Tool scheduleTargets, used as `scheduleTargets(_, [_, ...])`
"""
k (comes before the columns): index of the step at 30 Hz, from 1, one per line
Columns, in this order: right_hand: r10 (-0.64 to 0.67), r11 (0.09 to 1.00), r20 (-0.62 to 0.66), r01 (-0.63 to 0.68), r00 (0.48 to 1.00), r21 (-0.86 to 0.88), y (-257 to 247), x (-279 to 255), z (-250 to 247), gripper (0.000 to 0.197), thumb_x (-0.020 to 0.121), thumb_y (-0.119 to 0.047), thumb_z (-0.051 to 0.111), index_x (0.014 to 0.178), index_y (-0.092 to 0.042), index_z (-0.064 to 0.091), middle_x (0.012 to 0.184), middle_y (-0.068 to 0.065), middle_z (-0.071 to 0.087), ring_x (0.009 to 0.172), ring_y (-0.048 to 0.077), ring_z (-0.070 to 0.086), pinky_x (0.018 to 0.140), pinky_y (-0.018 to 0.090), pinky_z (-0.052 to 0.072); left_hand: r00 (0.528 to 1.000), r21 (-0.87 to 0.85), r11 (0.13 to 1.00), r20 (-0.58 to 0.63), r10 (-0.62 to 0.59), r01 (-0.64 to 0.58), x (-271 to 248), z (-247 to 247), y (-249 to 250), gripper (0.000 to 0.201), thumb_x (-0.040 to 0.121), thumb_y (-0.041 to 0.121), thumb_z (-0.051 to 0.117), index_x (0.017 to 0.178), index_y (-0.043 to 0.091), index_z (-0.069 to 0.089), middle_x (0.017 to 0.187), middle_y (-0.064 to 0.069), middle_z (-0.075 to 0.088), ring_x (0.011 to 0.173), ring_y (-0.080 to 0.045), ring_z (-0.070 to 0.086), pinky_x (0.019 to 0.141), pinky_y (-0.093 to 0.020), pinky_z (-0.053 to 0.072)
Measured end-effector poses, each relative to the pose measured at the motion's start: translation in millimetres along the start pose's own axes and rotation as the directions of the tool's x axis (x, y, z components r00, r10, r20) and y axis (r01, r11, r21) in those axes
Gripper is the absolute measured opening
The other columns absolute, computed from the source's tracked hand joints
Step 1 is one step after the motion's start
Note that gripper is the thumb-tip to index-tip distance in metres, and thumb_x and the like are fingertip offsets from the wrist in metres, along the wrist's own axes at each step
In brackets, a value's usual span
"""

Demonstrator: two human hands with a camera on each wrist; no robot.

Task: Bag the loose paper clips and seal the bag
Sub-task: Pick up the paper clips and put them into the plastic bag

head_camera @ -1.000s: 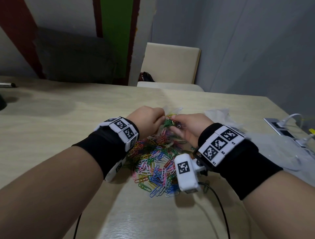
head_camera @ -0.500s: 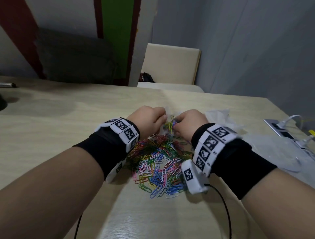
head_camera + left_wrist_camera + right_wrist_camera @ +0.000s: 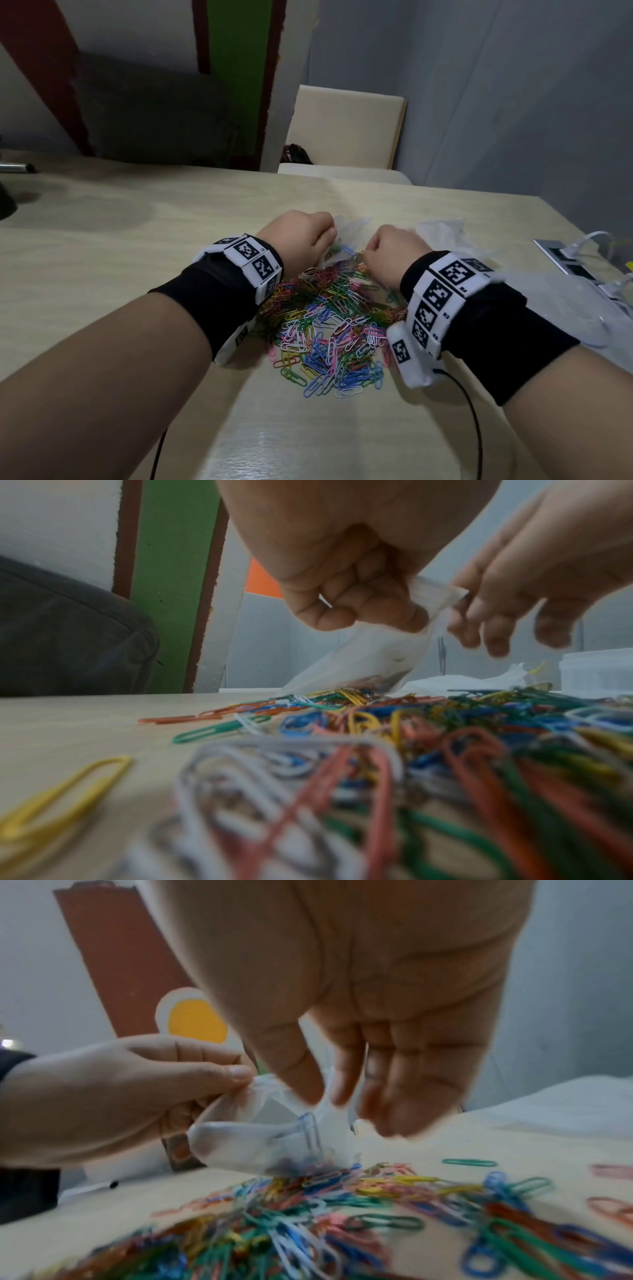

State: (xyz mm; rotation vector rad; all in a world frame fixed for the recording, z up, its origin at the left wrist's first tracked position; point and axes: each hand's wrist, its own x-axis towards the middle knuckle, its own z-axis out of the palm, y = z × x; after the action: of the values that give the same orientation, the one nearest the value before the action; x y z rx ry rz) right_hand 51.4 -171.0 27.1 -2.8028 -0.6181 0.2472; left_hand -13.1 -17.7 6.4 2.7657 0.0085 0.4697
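Note:
A heap of coloured paper clips (image 3: pixel 329 329) lies on the wooden table (image 3: pixel 137 240) between my wrists, and shows blurred in the wrist views (image 3: pixel 445 723) (image 3: pixel 308 1204). At its far edge a small clear bag (image 3: pixel 352 226) (image 3: pixel 369 653) (image 3: pixel 246 1139) slants down with several clips in its bottom. My left hand (image 3: pixel 301 236) (image 3: pixel 411 615) (image 3: pixel 246 1080) pinches the bag's rim. My right hand (image 3: pixel 383 246) (image 3: pixel 520 639) (image 3: pixel 322 1096) hangs over the mouth, fingers pointing down and apart. Below them a blue clip (image 3: pixel 311 1134) sits inside the bag.
More crumpled clear plastic (image 3: pixel 442 229) lies behind my right hand and a large plastic sheet (image 3: pixel 565 301) to the right. A socket panel with white cables (image 3: pixel 565 250) is at the right edge. A white jar (image 3: pixel 596 669) stands beyond the heap. A chair (image 3: pixel 346 130) faces the far side.
My right hand carried a bunch of clips to the bag's mouth and let them go. It has since drawn slightly right. The left hand kept its hold on the rim.

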Motion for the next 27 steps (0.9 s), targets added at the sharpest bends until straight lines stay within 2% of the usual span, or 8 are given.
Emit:
scheduleTargets(3, [-0.055,0.974,0.227,0.102,0.972,-0.201,2.5,-10.4,7.6,0.078,0.073,-0.067,0.062,0.133,-0.020,0.046,0.128,0.010,0.053,0.111,0.028,0.057,0.093,0.036,0.049,1.000,0.009,1.000,0.003,0.006,-0.006,0.0,-0.1,-0.2,0.024,0.097,0.028,0.038,0.095,0.014,0.056,0.074,-0.006,0.063,0.073,-0.028,0.056,0.063,-0.032,0.041])
scheduleTargets(5, [-0.102,0.937,0.312,0.197,0.945,-0.290,1.8,-16.5,14.6,0.093,0.064,-0.072,0.066,0.140,-0.026,0.039,0.136,0.007,0.047,0.120,0.028,0.052,0.099,0.041,0.047,1.000,0.016,1.000,0.005,0.005,-0.005,0.1,-0.1,0.0,0.023,0.097,0.029,0.038,0.095,0.014,0.056,0.071,-0.003,0.059,0.071,-0.026,0.054,0.061,-0.031,0.039])
scheduleTargets(11, [-0.204,0.878,0.256,0.292,0.945,-0.379,-5.1,-15.6,19.3,0.031,0.089,-0.026,0.063,0.117,-0.013,0.058,0.118,0.009,0.060,0.105,0.028,0.059,0.088,0.031,0.049,1.000,0.032,0.999,0.002,0.005,-0.005,0.1,1.3,-0.4,0.023,0.097,0.028,0.038,0.096,0.015,0.057,0.071,-0.003,0.057,0.068,-0.023,0.049,0.060,-0.030,0.037])
scheduleTargets(15, [-0.178,0.886,0.216,0.252,0.960,-0.388,-1.3,-15.2,13.4,0.023,0.091,-0.020,0.058,0.111,-0.011,0.064,0.112,0.008,0.066,0.103,0.027,0.062,0.085,0.030,0.050,1.000,0.031,1.000,0.013,0.002,-0.002,0.0,1.1,-0.9,0.024,0.097,0.030,0.037,0.095,0.016,0.056,0.070,-0.002,0.058,0.070,-0.025,0.055,0.063,-0.033,0.043])
scheduleTargets(18, [-0.106,0.967,0.134,0.134,0.985,-0.216,8.0,-11.5,8.2,0.023,0.086,-0.026,0.067,0.103,-0.012,0.070,0.105,0.006,0.069,0.098,0.025,0.064,0.084,0.030,0.050,1.000,0.036,0.999,0.018,0.003,-0.003,0.3,1.2,-0.6,0.024,0.097,0.030,0.037,0.096,0.015,0.056,0.069,-0.001,0.057,0.070,-0.025,0.055,0.063,-0.033,0.043])
scheduleTargets(20, [-0.009,0.991,0.096,-0.004,0.995,0.134,15.0,-8.3,5.4,0.015,0.080,-0.018,0.075,0.090,-0.008,0.071,0.096,0.011,0.072,0.086,0.026,0.068,0.082,0.033,0.056,1.000,0.038,0.999,0.018,0.004,-0.005,0.5,1.5,-0.6,0.024,0.098,0.030,0.037,0.096,0.015,0.056,0.070,-0.001,0.057,0.070,-0.025,0.054,0.062,-0.032,0.041])
scheduleTargets(23, [0.066,0.683,0.181,-0.177,0.981,0.709,14.5,-9.3,-3.6,0.014,0.080,0.003,0.072,0.073,-0.002,0.061,0.077,0.015,0.066,0.068,0.026,0.067,0.061,0.028,0.062,1.000,0.045,0.999,0.021,-0.001,0.000,0.7,1.8,-0.7,0.025,0.098,0.030,0.037,0.097,0.014,0.057,0.073,-0.005,0.059,0.070,-0.025,0.052,0.061,-0.031,0.039])
scheduleTargets(27, [0.024,0.294,0.228,-0.225,0.973,0.929,4.7,-8.7,-11.6,0.019,0.086,0.009,0.062,0.072,-0.001,0.053,0.074,0.012,0.058,0.065,0.017,0.059,0.050,0.018,0.056,0.999,0.066,0.998,0.033,0.001,-0.003,0.7,2.1,-0.5,0.025,0.098,0.029,0.037,0.098,0.013,0.056,0.075,-0.007,0.060,0.075,-0.029,0.055,0.061,-0.030,0.035])
